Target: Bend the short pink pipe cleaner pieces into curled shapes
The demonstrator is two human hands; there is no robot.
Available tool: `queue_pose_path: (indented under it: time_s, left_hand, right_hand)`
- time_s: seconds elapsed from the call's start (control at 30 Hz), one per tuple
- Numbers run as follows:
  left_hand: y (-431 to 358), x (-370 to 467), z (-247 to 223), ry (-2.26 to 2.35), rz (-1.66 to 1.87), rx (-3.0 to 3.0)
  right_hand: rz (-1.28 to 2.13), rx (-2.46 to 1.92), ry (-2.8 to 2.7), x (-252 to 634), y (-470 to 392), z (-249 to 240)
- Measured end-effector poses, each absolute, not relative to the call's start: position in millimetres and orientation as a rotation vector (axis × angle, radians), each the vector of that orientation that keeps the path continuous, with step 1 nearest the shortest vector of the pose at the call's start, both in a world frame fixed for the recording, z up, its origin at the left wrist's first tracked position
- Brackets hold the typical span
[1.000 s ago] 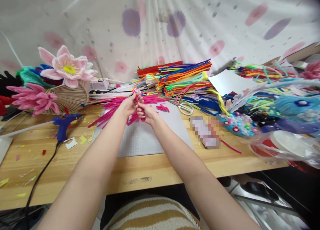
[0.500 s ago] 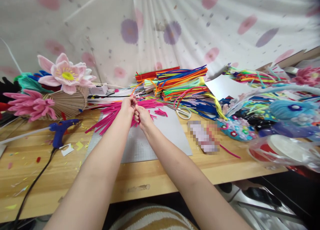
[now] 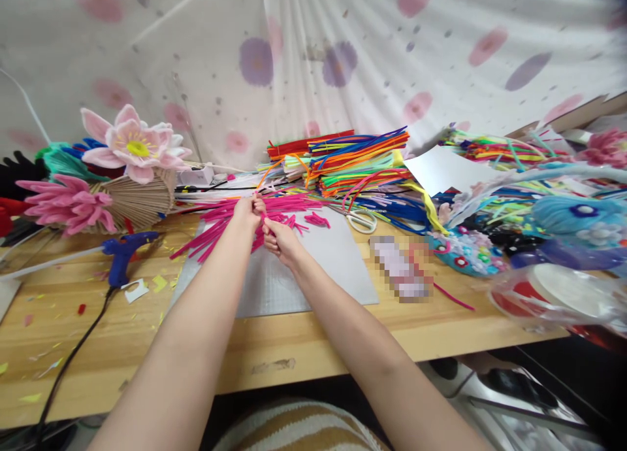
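A magenta fuzzy strand (image 3: pixel 264 216) is just left of the centre of the frame, stretched between the two hands. The left hand (image 3: pixel 251 208) is curled, fingertips closed on it; the right hand (image 3: pixel 280 238) pinches it just beside, thumb against bent fingers (most of its length is hidden in the grips). Below and behind them, loose magenta strands (image 3: pixel 289 204) fan across the far part of a grey mat (image 3: pixel 337 268), a small magenta clump (image 3: pixel 318 220) lying to their right.

The mat rests on a pale wooden tabletop (image 3: pixel 274 340), worn dark in one spot near its front edge at lower centre. Scissors (image 3: pixel 362 222) lie by the mat's upper right corner. Bundled coloured strands (image 3: pixel 362 160) crowd the back, before a white cloth (image 3: pixel 206 59) with pink and purple flowers across the top of the frame.

Marks on the small white box (image 3: pixel 196 175) are too small to read, and pixelation covers an object (image 3: pixel 400 268) right of the mat. Bare wood runs along the mat's near edge; at left, a blue glue gun (image 3: pixel 121 255) lies among yellow scraps.
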State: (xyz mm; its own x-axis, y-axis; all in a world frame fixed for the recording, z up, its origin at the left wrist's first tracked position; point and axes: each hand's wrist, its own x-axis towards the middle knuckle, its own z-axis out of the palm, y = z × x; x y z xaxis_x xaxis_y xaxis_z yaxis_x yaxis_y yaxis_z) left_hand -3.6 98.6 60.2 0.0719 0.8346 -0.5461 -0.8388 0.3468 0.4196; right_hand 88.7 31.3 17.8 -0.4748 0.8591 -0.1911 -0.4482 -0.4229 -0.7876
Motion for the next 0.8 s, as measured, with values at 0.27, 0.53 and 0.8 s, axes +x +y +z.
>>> queue_pose_path:
  time_s: [0.27, 0.53, 0.8]
  left_hand:
    - [98.6, -3.4, 63.2, 0.791, 1.224, -0.06]
    - [87.2, -1.2, 64.8, 0.699, 1.348, 0.138]
    - [84.7, 1.2, 51.0, 0.811, 1.403, 0.285]
  right_hand:
    - [1.635, -0.894, -1.037, 80.4, 24.6, 14.5]
    - [1.708, -0.944, -1.207, 95.1, 28.4, 23.3]
    - [1.653, -1.014, -1.304, 95.7, 54.4, 19.6]
